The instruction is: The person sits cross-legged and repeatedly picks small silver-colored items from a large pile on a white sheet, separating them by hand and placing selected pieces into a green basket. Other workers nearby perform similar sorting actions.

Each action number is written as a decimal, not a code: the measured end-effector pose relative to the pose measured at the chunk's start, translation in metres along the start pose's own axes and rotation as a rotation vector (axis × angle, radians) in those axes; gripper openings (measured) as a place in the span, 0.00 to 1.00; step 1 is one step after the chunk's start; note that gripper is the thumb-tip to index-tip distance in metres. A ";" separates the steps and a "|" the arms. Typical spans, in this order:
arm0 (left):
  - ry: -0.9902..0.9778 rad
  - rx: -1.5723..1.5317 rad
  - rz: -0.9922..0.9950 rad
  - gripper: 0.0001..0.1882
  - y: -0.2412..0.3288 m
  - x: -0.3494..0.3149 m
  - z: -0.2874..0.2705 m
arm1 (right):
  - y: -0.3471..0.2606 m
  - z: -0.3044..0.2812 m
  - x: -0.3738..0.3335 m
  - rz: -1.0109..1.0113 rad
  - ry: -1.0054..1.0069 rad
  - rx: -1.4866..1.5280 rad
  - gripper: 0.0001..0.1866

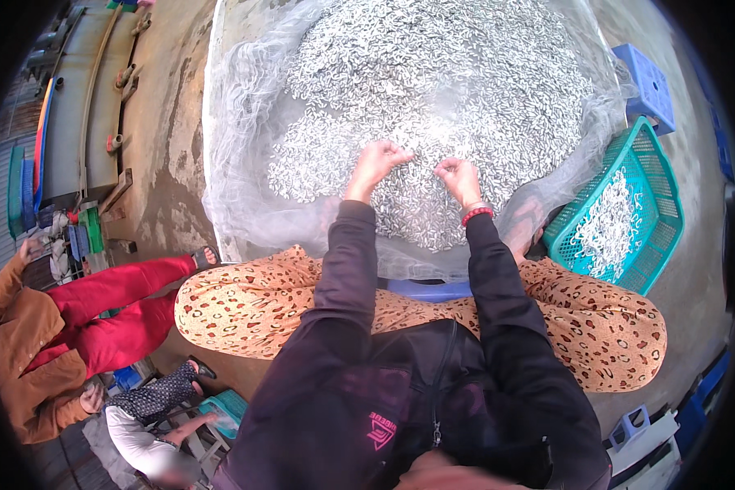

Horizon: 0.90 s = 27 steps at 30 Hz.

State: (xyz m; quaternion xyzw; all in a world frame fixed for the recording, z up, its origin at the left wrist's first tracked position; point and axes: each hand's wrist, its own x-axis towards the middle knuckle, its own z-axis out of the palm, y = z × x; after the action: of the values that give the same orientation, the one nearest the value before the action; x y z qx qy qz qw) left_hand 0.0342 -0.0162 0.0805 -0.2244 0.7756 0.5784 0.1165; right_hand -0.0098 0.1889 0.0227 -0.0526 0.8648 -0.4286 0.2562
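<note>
A wide heap of small silvery fish (441, 65) lies spread on a pale mesh net (241, 163) in front of me. My left hand (373, 167) is over the near part of the heap, thumb and fingers pinched together. Close by on its right, my right hand (461, 180), with a red bracelet at the wrist, is pinched too. Whatever either pinch holds is too small to make out. Beside my right knee, a green plastic basket (668, 196) stands tilted, with a pile of small whitish fish (608, 229) in it.
A blue plastic stool (649, 88) stands beyond the basket. At left, a person in red trousers (118, 314) stands near, and another person in a white top (143, 437) sits lower down by a teal basket (223, 408). Large pale troughs (102, 98) line the far left.
</note>
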 end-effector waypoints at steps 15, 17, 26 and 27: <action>-0.255 -1.393 0.185 0.05 0.017 -0.022 -0.008 | -0.026 0.006 0.025 -0.121 0.004 0.373 0.09; -0.357 -1.460 0.203 0.04 0.005 -0.020 -0.005 | -0.023 -0.032 0.025 0.150 -0.251 0.889 0.07; 0.261 0.458 -0.093 0.21 -0.040 0.001 0.049 | -0.035 -0.136 0.007 -0.221 -0.295 1.195 0.06; 0.258 0.477 -0.080 0.21 -0.043 -0.001 0.054 | -0.032 -0.138 0.008 -0.163 -0.226 1.172 0.07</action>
State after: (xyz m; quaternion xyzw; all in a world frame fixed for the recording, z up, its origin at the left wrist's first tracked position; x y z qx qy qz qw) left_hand 0.0513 0.0252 0.0280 -0.2926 0.8889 0.3410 0.0892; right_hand -0.0882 0.2651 0.1129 -0.0140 0.4452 -0.8439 0.2992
